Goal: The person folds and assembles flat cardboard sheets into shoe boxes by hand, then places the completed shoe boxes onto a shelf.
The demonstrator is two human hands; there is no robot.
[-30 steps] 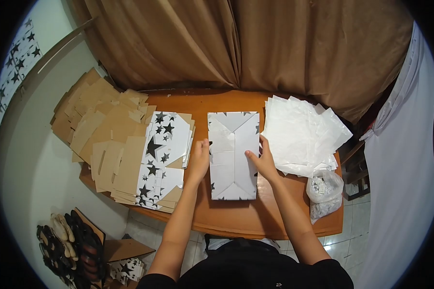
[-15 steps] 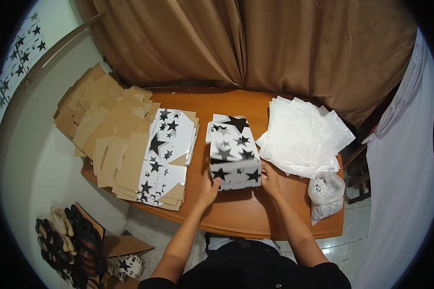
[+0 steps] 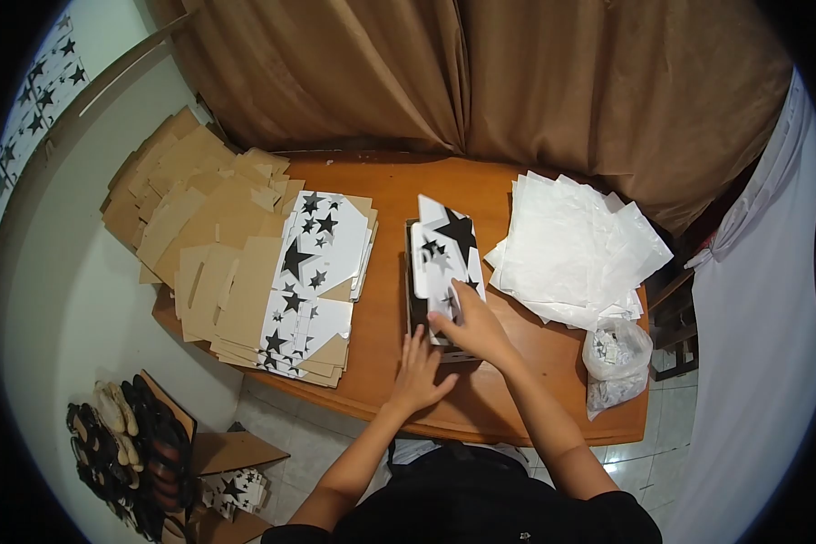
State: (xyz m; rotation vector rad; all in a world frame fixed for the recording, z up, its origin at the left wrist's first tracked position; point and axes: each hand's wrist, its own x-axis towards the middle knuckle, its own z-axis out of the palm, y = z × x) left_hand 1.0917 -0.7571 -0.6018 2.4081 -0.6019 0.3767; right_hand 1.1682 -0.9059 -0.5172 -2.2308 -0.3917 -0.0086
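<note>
A white cardboard box (image 3: 470,245) printed with black stars stands in the middle of the wooden table. Its top flap (image 3: 435,258) is tilted up on the left side, and a dark gap shows beneath it. My right hand (image 3: 473,328) holds the flap near its front end, thumb on the left and fingers over the top. At the box's near left corner, my left hand (image 3: 414,376) touches the side with fingers stretched out and thumb apart. The box's front is mostly hidden behind my hands.
To the left lie stacked flat brown cardboard pieces (image 3: 231,208) and star-printed flat boxes (image 3: 335,240). White plastic sheets (image 3: 580,245) are piled at right, above a clear bag of small packets (image 3: 618,363). Shoes (image 3: 122,453) hang at lower left.
The box's top flap has lifted along its left side. My right hand has moved from the box's right side onto the flap; my left hand has loosened its grip and spread its fingers.
</note>
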